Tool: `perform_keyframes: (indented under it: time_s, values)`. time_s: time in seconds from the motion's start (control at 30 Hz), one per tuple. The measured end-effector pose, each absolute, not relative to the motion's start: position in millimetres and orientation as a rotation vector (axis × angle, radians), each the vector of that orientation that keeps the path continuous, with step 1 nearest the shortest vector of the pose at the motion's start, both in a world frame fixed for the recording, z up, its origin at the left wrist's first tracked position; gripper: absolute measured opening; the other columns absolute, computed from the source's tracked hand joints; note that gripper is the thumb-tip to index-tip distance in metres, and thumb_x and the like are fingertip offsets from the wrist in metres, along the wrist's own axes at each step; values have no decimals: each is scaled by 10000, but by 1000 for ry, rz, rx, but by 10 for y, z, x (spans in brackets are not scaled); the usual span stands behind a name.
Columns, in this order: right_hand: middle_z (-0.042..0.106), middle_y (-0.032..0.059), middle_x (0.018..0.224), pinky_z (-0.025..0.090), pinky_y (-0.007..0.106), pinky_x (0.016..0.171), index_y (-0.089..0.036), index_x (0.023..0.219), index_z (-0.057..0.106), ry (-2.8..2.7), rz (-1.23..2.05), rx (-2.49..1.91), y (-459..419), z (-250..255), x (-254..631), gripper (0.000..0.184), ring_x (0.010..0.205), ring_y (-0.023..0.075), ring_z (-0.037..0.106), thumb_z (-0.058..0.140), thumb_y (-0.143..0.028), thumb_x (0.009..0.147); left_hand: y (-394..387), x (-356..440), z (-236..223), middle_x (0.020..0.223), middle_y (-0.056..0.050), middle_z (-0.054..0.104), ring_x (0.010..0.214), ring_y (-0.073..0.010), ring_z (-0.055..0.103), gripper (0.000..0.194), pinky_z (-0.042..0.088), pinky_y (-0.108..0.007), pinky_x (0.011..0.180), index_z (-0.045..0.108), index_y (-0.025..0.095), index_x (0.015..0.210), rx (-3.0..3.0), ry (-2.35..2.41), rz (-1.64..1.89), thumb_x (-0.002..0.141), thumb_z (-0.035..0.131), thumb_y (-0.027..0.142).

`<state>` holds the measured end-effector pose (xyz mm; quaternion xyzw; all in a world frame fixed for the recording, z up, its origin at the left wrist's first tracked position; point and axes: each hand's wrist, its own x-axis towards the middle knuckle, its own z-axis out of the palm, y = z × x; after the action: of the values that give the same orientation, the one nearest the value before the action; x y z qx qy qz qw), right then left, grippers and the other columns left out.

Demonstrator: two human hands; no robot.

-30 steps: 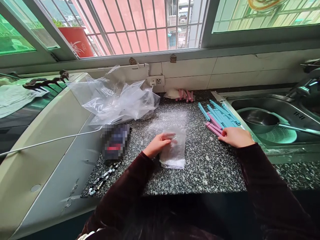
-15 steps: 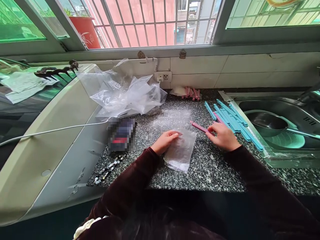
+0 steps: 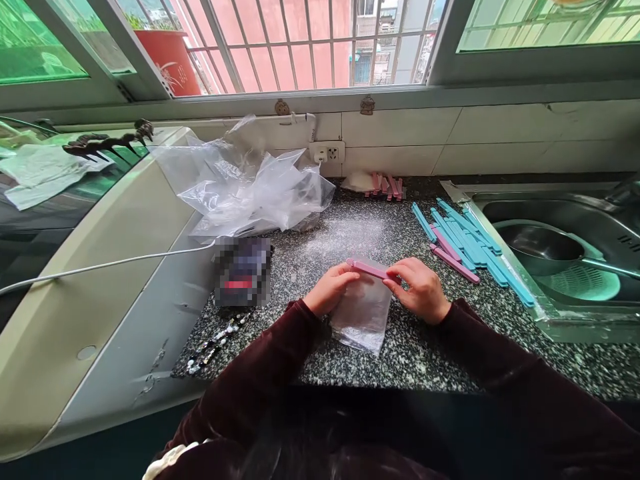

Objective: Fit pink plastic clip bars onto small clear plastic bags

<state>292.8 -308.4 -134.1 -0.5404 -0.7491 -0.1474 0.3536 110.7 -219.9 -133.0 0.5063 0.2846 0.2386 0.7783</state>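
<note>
My left hand (image 3: 329, 289) pinches the upper left of a small clear plastic bag (image 3: 363, 313), its fingertips touching one end of a pink bag clip (image 3: 371, 269). The clip lies along the bag's top edge. Its other end is gripped between the thumb and fingers of my right hand (image 3: 421, 287). Whether the clip is closed over the bag cannot be made out. To the right of my right hand lie several blue bag clips (image 3: 463, 233), with another pink clip (image 3: 454, 264) at their near side.
Crumpled clear plastic (image 3: 265, 193) is heaped at the back left. A pixelated dark object (image 3: 243, 272) and a beaded strap (image 3: 215, 343) lie left. More pink clips (image 3: 387, 185) sit by the wall. On the right is a sink (image 3: 545, 200) holding a pan (image 3: 537, 247).
My right hand has moved left, bringing the pink clip from beside the bag onto its top edge. My left hand stays on the bag.
</note>
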Motion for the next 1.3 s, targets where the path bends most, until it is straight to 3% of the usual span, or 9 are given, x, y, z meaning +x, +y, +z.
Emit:
perform_keyframes:
  time_s: [0.3,0.57,0.77,0.97,1.13,1.3]
  values:
    - [634,44,758,430,278,659,-188,825,602,-1942,-384,-1416,-3177,-1342,2944,62,715,160,542,574,-243,833,-2221,1097,-1298,802,-55,687,713,-136,568,284,417,-260,713,682,109,807,1200,577,443,608,694,312]
    - [659,35,760,391,290,657,-199,802,618,-1989,-467,-1502,-3186,-1346,2928,111,708,158,564,569,-292,837,-2242,1124,-1367,698,-37,646,605,-100,521,408,378,-230,618,659,98,773,1164,640,513,658,678,488]
    - [662,62,835,414,312,703,-185,908,611,-1950,-475,-1466,-3178,-1338,2862,200,771,186,558,584,-362,819,-2272,1146,-1373,662,-26,628,587,-93,510,418,364,-224,604,642,90,745,1096,656,521,612,717,479]
    - [661,40,760,401,301,663,-186,817,608,-1966,-502,-1428,-3179,-1327,2838,67,705,167,537,571,-242,819,-2295,1134,-1303,736,-29,647,662,-104,537,367,392,-229,663,668,104,819,1156,560,473,602,748,389]
    - [659,43,772,438,287,674,-199,838,621,-1935,-448,-1438,-3194,-1332,2877,76,721,165,561,556,-236,826,-2250,1103,-1260,660,-13,613,618,-96,503,301,379,-225,634,669,102,768,1246,579,487,581,747,325]
    - [656,44,754,458,264,643,-194,830,625,-1952,-482,-1430,-3192,-1344,2876,81,701,156,578,558,-239,828,-2244,1097,-1307,705,-18,604,636,-104,498,371,365,-229,631,647,109,797,1242,601,519,665,671,455]
